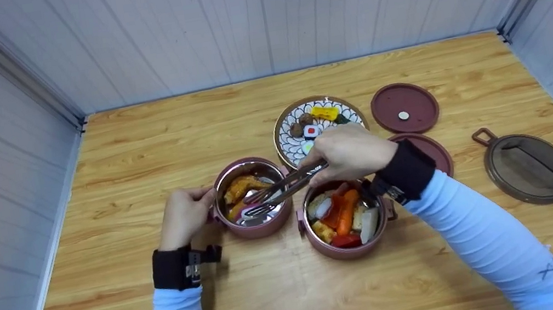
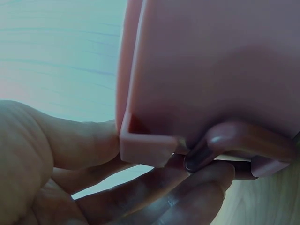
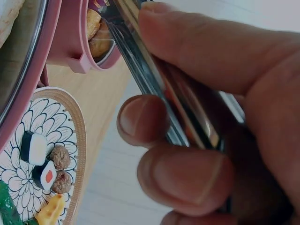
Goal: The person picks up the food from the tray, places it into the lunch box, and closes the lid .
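Note:
My left hand (image 1: 183,217) holds the left pink pot (image 1: 261,231) at its side. The thumb lies at the rim and fingers curl under the side handle (image 2: 253,140), as the left wrist view shows. In my right hand (image 1: 351,151) is a pair of metal tongs (image 1: 294,180), pinched between thumb and fingers. Their tips reach down into the left pot, beside a pink-and-white piece; I cannot tell whether they grip it. A browned, fried-looking piece (image 1: 244,187) lies in that pot. Beneath my right wrist stands a second pink pot (image 1: 350,252), filled with toy-like vegetables such as a carrot (image 1: 347,216).
Behind the pots, a patterned plate (image 1: 280,137) bears sushi (image 1: 311,131), brown balls (image 1: 296,129) and a yellow piece (image 1: 325,112). Two dark red round lids (image 1: 401,99) lie right of it, one partly behind my wrist. Farther right rests a grey-brown lid with handles (image 1: 511,167).

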Tool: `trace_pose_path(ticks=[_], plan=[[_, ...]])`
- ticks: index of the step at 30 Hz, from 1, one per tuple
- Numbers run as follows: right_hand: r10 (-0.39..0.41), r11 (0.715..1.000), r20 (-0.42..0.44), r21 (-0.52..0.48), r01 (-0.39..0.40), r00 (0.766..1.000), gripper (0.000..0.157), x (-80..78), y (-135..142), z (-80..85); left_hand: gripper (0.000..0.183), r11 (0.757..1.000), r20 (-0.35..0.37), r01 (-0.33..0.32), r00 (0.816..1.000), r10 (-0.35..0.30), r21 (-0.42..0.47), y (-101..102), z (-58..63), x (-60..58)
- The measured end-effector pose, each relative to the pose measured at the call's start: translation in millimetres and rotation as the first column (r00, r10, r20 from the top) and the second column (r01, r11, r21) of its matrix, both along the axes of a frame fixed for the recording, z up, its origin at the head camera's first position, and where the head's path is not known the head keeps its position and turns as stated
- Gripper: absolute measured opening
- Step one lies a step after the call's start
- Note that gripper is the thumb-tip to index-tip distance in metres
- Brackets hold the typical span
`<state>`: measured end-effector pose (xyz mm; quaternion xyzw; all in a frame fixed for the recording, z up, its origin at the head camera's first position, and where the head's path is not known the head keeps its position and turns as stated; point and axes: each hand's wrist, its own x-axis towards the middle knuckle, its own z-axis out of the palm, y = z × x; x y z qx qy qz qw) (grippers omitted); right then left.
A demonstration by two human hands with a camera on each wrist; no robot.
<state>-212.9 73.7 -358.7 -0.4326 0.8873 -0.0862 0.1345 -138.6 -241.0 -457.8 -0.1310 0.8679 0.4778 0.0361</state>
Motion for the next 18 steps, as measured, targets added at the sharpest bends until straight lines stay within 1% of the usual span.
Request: trace_pose_path(ticks=[6,10,14,16,18], plan=[[0.006,0.999,0.01,0.043,-0.006,1.0,0.037,-4.0,-6,0.1,0.023,1.0,-0.002,0.004,1.0,-0.004,-0.013,-1,-0.8,-0.5],[0.001,0.999,0.028,0.032,-0.002,1.0,0.043,-3.9,-4,0.9,0.023,1.0,-0.012,0.002,1.0,-0.003,-0.019,0,-1.3,0.1],[0.009,0.999,-0.003,-0.036,-0.009,1.0,0.044,-2.9,7,5.2,0.023,0.999,-0.034,0.01,0.999,-0.012,-0.049,0,-0.6,1.0],[-0.013,0.996,-0.021,-0.083,0.011,1.0,0.046,-0.8,17,10.9,0.023,0.999,-0.04,0.01,0.999,-0.013,-0.051,0,-0.2,1.1],[-0.062,0.989,-0.041,-0.138,0.055,0.997,0.05,2.6,30,17.2,0.023,0.999,-0.031,0.009,0.999,-0.01,-0.036,0,-1.0,1.0]])
